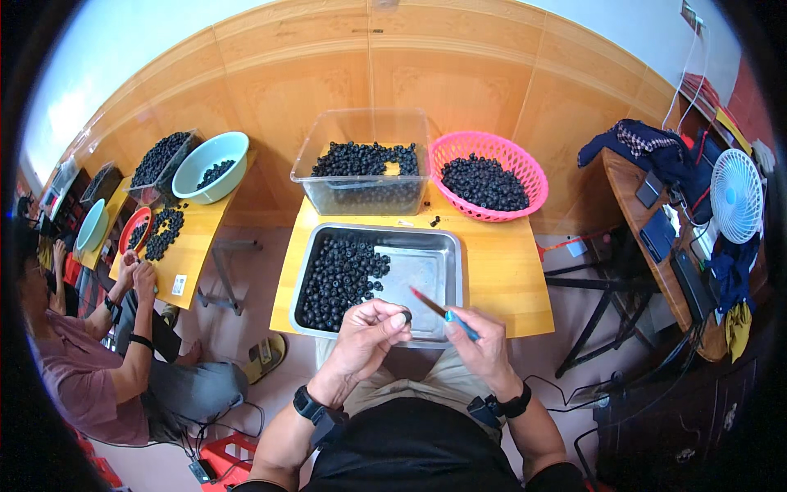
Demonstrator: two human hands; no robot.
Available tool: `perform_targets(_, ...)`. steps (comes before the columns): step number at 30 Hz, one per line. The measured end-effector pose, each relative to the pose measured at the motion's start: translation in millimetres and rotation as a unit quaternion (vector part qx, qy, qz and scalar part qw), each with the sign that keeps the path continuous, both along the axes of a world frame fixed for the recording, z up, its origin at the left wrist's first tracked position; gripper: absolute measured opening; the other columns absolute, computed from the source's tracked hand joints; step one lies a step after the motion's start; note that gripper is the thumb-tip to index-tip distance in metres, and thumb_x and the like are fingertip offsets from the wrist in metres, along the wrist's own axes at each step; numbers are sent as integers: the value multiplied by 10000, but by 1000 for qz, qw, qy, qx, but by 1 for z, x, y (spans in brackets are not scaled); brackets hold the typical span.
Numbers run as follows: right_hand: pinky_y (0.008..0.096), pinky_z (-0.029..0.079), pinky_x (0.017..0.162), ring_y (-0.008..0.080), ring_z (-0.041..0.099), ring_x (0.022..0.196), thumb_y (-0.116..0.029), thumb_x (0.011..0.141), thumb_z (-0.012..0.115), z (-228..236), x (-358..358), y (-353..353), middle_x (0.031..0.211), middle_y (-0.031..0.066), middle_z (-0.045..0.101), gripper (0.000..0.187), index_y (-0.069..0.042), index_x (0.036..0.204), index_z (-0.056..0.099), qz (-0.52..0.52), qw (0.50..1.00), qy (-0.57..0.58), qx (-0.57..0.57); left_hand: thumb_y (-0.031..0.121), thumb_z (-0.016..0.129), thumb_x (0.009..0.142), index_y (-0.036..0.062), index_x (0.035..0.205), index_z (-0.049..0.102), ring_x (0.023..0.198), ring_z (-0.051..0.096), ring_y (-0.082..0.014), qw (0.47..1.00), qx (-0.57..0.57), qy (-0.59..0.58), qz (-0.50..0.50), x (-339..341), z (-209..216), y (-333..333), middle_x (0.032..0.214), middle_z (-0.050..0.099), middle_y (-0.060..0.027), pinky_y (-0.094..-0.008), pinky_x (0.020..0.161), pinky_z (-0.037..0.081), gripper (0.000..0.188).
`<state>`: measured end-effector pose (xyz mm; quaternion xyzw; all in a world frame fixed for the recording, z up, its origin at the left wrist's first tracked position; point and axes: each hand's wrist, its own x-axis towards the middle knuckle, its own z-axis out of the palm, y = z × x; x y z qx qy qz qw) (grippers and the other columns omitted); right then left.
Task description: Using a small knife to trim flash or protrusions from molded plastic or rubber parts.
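Pinched between the thumb and forefinger of my left hand (367,334) is a small black round piece (407,316). My right hand (482,338) grips a thin knife (429,302) with a blue handle; its reddish tip points up and left, apart from the piece. Both hands are over the near edge of a metal tray (422,266). Many similar black pieces (336,279), some showing a hole, fill the tray's left side, while bare metal shows on its right.
Behind the tray stand a clear plastic bin (361,193) and a pink basket (489,176), both holding black pieces. A co-worker (98,361) sits at a yellow table (197,246) on the left. At right, a wooden table (635,201) carries a fan (736,195) and cables.
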<state>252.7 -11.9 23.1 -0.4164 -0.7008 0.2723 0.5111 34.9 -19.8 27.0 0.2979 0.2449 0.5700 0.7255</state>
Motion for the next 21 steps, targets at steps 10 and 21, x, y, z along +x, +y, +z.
perform_targets(10,335,456,521,212,611,575,-299,951,707,14,-5,-11,704,119,622,340,0,1112,722,78,995,-53,20,20,679,942,-2,1082,674,891,724,-174,999,14,-32,-7,-4,-12,-2,1010,724,-106,-315,835,625,142)
perform_targets(21,331,473,545,224,630,601,-266,935,729,12,-4,-10,734,131,649,327,23,1088,722,59,997,-48,24,31,717,912,30,1021,687,811,709,-167,999,35,-15,-6,-2,-9,-9,955,714,-117,-268,724,615,113)
